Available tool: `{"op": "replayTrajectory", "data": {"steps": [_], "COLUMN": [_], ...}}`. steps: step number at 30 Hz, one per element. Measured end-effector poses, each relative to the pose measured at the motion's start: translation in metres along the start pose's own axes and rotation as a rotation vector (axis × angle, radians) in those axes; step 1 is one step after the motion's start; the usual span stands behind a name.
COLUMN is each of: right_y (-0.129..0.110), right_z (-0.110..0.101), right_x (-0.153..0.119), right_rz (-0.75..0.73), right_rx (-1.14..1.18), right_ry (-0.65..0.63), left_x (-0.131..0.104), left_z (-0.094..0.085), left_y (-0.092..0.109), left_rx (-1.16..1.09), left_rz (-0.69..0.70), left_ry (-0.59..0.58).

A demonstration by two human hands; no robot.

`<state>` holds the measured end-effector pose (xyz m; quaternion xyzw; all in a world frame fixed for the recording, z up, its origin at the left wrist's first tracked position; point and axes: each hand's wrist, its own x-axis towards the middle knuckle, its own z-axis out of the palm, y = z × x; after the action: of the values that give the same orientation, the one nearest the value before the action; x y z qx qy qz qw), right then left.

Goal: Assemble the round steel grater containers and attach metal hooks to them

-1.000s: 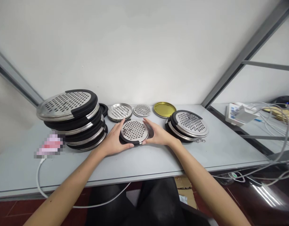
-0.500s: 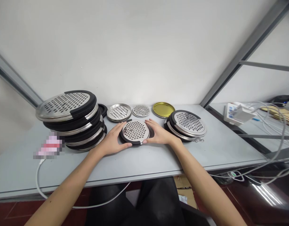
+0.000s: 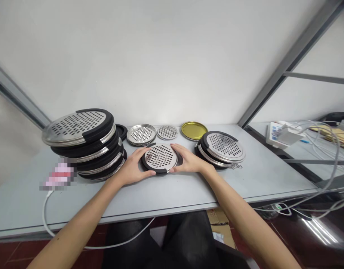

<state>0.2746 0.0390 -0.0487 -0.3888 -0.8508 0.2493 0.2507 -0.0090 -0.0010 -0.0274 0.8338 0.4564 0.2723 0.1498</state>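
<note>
A round metal grater [image 3: 161, 156] with a black rim on its left side lies flat on the grey table, its slotted face up. My left hand [image 3: 134, 167] curves round the left edge, with the thumb along the near rim and the fingers at the far side. From the right, my right hand [image 3: 186, 158] holds the opposite edge, its thumb close to the near rim. Behind the grater are a round grating plate with raised teeth [image 3: 141, 134], a finer perforated disc [image 3: 167, 132] and a gold-coloured round lid [image 3: 194, 130].
A tall stack of black-rimmed round graters [image 3: 79, 125] stands at left, and a shorter stack [image 3: 226, 146] at right. A blurred-out object [image 3: 59, 175] with a white cable lies at front left. Beyond the metal frame sit a white power strip [image 3: 273, 135] and loose cables.
Very little differs. My right hand's fingers have shifted slightly left against the grater's edge. My left hand keeps its place on the rim.
</note>
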Motion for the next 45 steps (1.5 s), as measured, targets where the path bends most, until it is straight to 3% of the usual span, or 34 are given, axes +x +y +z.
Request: {"op": "replayTrajectory", "data": {"steps": [23,29,36,45], "right_y": [-0.010,-0.007,-0.006,-0.010], "right_z": [0.000,0.003,0.003,0.000], "right_x": [0.001,0.001,0.001,0.002], "right_rz": [0.078,0.004,0.060,0.006], "right_rx": [-0.049,-0.017,0.000,0.003], "right_ry": [-0.031,0.001,-0.032,0.017], "left_x": [0.001,0.001,0.001,-0.002], "left_z": [0.003,0.002,0.001,0.004], "left_y": [-0.005,-0.005,-0.008,-0.004], "left_rx": [-0.063,-0.081,-0.082,-0.019], "left_rz": [-0.010,0.003,0.043,0.010], "left_ry": [-0.033,-0.046,-0.044,-0.091]}}
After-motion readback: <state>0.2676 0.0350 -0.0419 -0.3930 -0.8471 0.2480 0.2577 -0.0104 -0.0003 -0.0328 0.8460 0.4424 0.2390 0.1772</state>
